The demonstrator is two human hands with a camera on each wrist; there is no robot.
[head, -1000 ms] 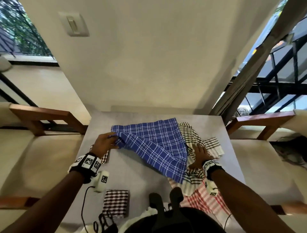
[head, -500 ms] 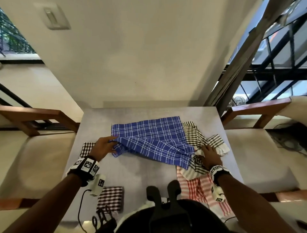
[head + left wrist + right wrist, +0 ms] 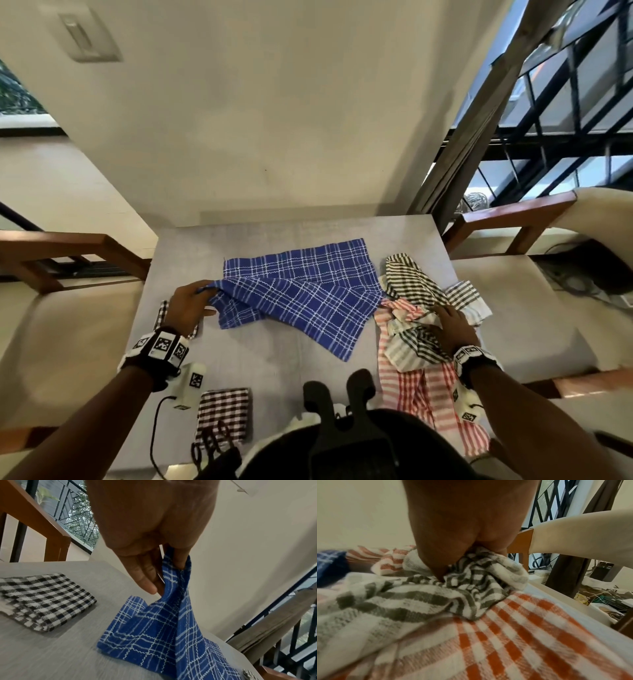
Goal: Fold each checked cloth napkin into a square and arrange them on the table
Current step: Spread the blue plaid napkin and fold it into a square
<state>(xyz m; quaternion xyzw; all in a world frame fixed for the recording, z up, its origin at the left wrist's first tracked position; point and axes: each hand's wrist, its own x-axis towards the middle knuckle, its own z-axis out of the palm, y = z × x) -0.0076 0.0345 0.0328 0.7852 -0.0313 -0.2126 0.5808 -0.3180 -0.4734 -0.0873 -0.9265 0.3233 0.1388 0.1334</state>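
Note:
A blue checked napkin lies half folded and rumpled in the middle of the grey table. My left hand pinches its left corner and holds it just above the tabletop. My right hand is at the table's right side on a crumpled grey checked napkin, with that cloth bunched between thumb and fingers. Under the grey one lies a red checked napkin, which runs to the near edge.
One folded black-and-white checked napkin sits at the near left; another lies beneath my left wrist. Wooden-armed chairs flank the table. A wall stands behind its far edge. Cables lie on the floor to the right.
My left hand has drawn the blue napkin's corner leftward. My right hand has slid right, off the blue napkin and onto the grey one, and the pile has shifted away from the blue cloth.

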